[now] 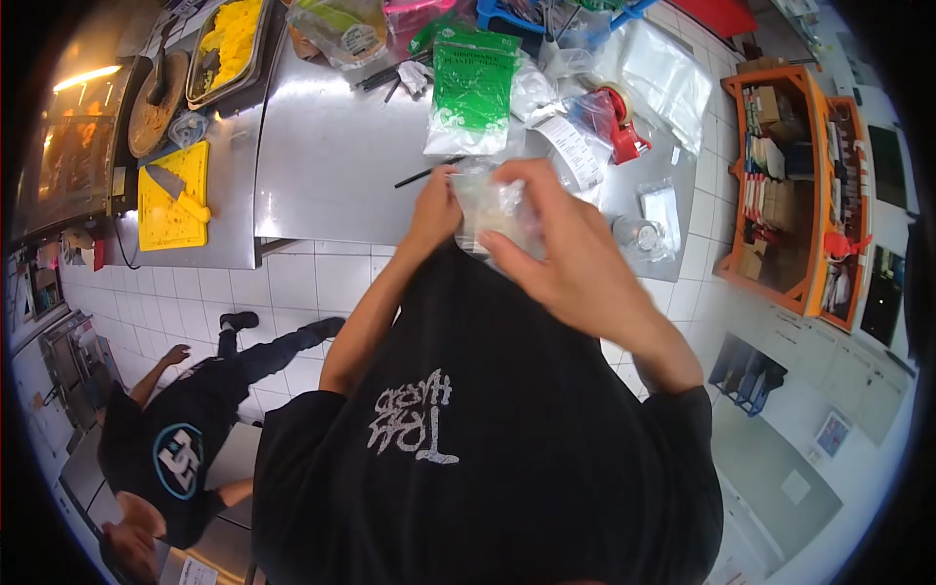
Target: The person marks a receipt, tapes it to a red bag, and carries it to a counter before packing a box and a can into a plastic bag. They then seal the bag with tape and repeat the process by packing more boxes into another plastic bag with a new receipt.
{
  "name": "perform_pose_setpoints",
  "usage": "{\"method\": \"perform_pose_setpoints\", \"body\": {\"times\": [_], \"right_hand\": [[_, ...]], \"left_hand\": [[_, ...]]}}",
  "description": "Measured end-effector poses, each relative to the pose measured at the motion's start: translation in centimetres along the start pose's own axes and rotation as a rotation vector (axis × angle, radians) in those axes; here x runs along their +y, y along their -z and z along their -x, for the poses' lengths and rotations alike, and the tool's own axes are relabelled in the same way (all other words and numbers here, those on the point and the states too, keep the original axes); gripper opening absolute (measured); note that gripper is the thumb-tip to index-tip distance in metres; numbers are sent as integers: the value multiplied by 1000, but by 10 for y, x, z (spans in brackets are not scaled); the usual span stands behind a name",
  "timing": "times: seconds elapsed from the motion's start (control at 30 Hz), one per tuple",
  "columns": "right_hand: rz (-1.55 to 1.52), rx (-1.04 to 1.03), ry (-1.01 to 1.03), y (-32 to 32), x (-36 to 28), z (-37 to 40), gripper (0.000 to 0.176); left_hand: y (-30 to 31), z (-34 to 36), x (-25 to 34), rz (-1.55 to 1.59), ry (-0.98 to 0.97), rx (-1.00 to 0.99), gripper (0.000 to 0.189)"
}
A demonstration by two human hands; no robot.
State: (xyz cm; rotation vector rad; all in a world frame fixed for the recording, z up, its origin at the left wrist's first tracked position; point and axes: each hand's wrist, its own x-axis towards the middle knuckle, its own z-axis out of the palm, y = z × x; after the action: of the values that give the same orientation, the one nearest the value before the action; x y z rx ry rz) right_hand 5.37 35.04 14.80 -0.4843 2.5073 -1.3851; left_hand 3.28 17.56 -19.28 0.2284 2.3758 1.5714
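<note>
A small clear plastic bag (478, 200) is held in front of my chest, at the front edge of the steel table (322, 156). My left hand (438, 207) pinches its left side with closed fingers. On the right, my right hand (556, 234) curves around the bag, thumb and fingers apart and slightly blurred; whether it grips the plastic cannot be made out. Just beyond the hands lies a green packet of disposable plastic gloves (473, 88). A thin black stick (414, 179) lies beside my left hand.
Right of the packet are a red tape dispenser (626, 136), a printed receipt (570, 148) and a clear cup (639, 234). At left, a knife (175, 190) rests on a yellow board (175, 219) below a tray (255, 58). Another person (175, 419) is at lower left.
</note>
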Motion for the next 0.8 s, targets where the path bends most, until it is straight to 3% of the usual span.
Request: {"method": "perform_pose_setpoints", "body": {"times": [0.07,0.13,0.2,0.27,0.3,0.37,0.43,0.47,0.5,0.53,0.57,0.63,0.67,0.73,0.8], "right_hand": [[0,37,15,16,2,7,51],[209,-156,-55,29,3,19,62],[321,-210,-33,29,3,24,63],[438,-269,-4,29,3,24,64],[433,-278,35,29,3,21,61],[435,-284,86,29,8,14,57],[236,-42,97,30,18,7,50],[271,5,81,36,22,6,35],[271,19,70,44,26,9,35],[106,50,-185,52,31,14,28],[-68,79,-440,60,37,19,21],[-127,211,-374,65,61,35,12],[-270,180,-458,72,66,43,12],[-445,176,-532,71,72,55,12],[-61,170,-239,60,73,58,26]], "left_hand": [[30,12,29,164,48,-5,55],[60,10,71,330,91,-4,61],[83,1,103,401,-163,-259,84],[78,-34,116,381,-377,-629,91],[66,-48,113,381,-373,-617,91],[32,-83,97,313,-353,-825,87],[13,-104,102,233,-336,-1046,83],[10,-108,112,222,-345,-1053,83],[10,-96,140,-27,-217,-1081,75],[9,-90,157,-284,-94,-1097,70],[4,-85,151,-292,-102,-1118,70],[10,-69,122,23,-95,-938,77],[18,-62,118,19,-96,-958,77],[33,-53,115,297,-157,-813,87],[38,-50,114,268,-180,-807,87]]}}
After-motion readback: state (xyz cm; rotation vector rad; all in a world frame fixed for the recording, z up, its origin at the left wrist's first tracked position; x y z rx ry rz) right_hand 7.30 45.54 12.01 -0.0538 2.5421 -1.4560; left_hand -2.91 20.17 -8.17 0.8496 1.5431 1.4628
